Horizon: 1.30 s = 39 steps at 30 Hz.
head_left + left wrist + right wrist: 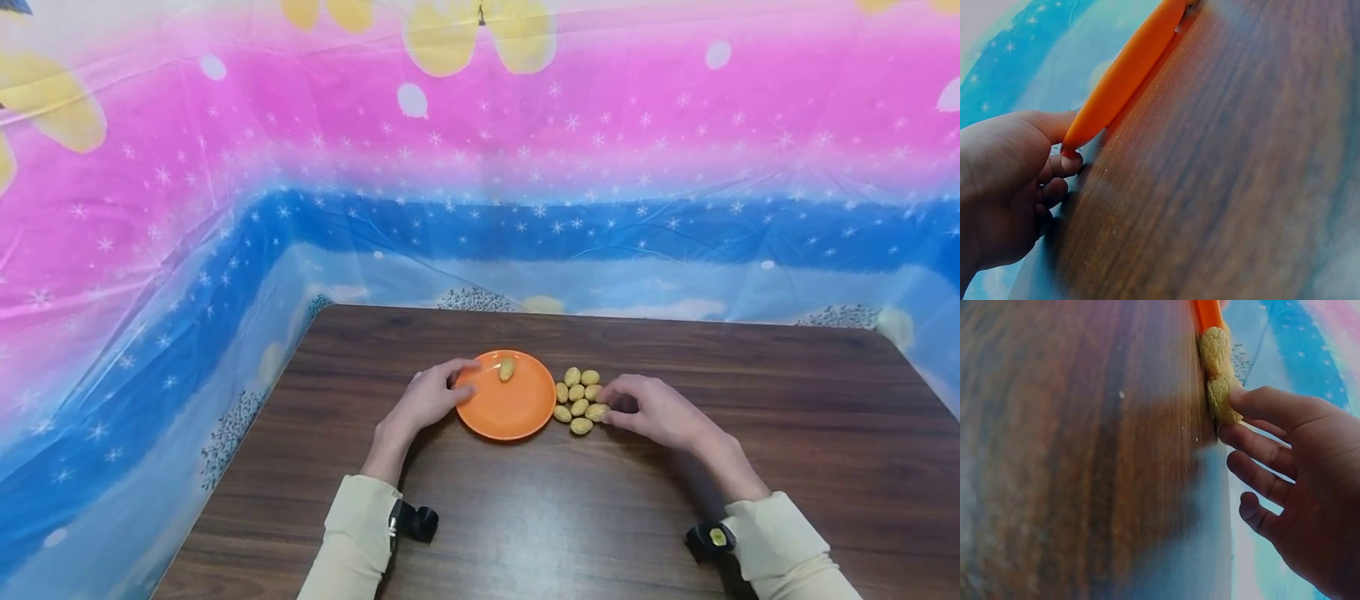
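Observation:
An orange plate (507, 410) lies on the table, with one oval, yellow-brown nut (507, 369) near its far edge. At its left rim, my left hand (431, 395) grips the plate between thumb (1059, 125) and fingers. Several similar nuts (577, 392) form a close cluster just right of the plate. My right hand (654, 410) is at the cluster's right side, its thumb and index finger pinching the outermost nut (1222, 400). Seen close in the right wrist view, that nut has a rough, wrinkled, walnut-like shell. The other right fingers are spread loosely below it.
The dark wood-grain table (555, 517) reaches to a hanging cloth (480, 167) printed in pink and blue, which closes off the back and left. Black wrist cameras (417, 522) sit at both cream sleeves (780, 533).

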{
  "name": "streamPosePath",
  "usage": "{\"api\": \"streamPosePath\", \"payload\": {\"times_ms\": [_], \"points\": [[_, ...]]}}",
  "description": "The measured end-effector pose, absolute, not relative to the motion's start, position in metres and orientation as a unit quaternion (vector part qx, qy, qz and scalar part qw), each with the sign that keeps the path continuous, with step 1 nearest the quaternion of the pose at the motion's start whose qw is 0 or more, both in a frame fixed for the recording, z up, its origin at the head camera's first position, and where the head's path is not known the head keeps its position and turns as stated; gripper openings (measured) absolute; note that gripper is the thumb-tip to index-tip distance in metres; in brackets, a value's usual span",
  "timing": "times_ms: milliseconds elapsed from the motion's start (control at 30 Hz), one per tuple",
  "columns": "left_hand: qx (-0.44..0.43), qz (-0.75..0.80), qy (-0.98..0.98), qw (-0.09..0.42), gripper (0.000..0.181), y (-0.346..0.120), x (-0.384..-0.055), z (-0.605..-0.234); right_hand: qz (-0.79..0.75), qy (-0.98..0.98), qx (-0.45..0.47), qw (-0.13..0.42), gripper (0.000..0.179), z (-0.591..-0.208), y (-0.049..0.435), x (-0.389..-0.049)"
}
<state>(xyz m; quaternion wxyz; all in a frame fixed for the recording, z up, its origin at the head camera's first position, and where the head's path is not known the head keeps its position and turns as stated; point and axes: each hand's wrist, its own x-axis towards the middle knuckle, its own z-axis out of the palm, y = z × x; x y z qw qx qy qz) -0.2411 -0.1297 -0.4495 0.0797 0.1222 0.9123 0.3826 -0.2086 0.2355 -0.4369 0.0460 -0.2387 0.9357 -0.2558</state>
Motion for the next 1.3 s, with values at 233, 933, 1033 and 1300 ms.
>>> {"api": "streamPosePath", "payload": {"times_ms": [233, 933, 1033, 1300], "points": [[0.12, 0.384, 0.912, 0.079, 0.039, -0.129, -0.242, -0.449, -0.261, 0.93, -0.256, 0.036, 0.023, -0.436, 0.237, -0.21], [0.122, 0.381, 0.913, 0.08, 0.038, -0.13, -0.241, -0.449, -0.252, 0.924, -0.285, -0.042, 0.022, -0.42, 0.228, -0.214], [0.125, 0.381, 0.913, 0.079, 0.038, -0.13, -0.241, -0.45, -0.263, 0.922, -0.282, -0.047, 0.022, -0.417, 0.224, -0.215], [0.125, 0.385, 0.911, 0.083, 0.039, -0.13, -0.241, -0.45, -0.293, 0.905, -0.3, -0.067, 0.021, -0.408, 0.212, -0.22]]}}
